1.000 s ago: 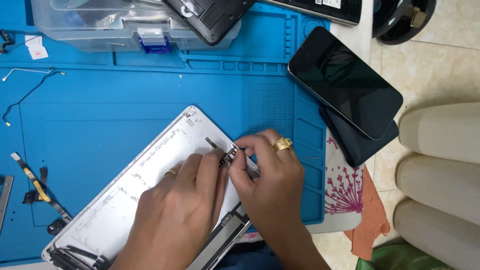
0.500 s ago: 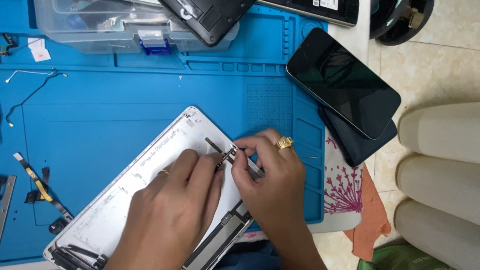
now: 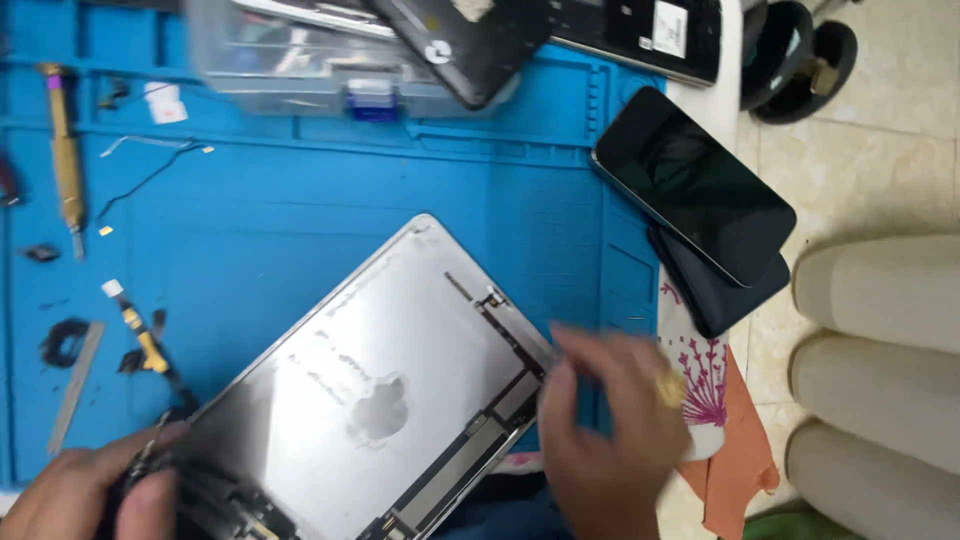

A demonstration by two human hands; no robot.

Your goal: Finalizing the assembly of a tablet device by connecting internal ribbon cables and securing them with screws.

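Right hand (image 3: pixel 610 430), blurred, hovers at the right edge of the silver metal tablet back shell (image 3: pixel 400 390); its fingers look loosely curled, though whether they pinch anything cannot be told. Left hand (image 3: pixel 85 495) grips the shell's lower-left corner, fingers closed over it. That shell lies face-up and open on the blue silicone repair mat (image 3: pixel 300 230), screen already off, with flex cables and small boards left along its edge. Nearby, a black smartphone (image 3: pixel 695 195) rests on the mat's right rim, a brass-handled screwdriver (image 3: pixel 62 150) at far left.
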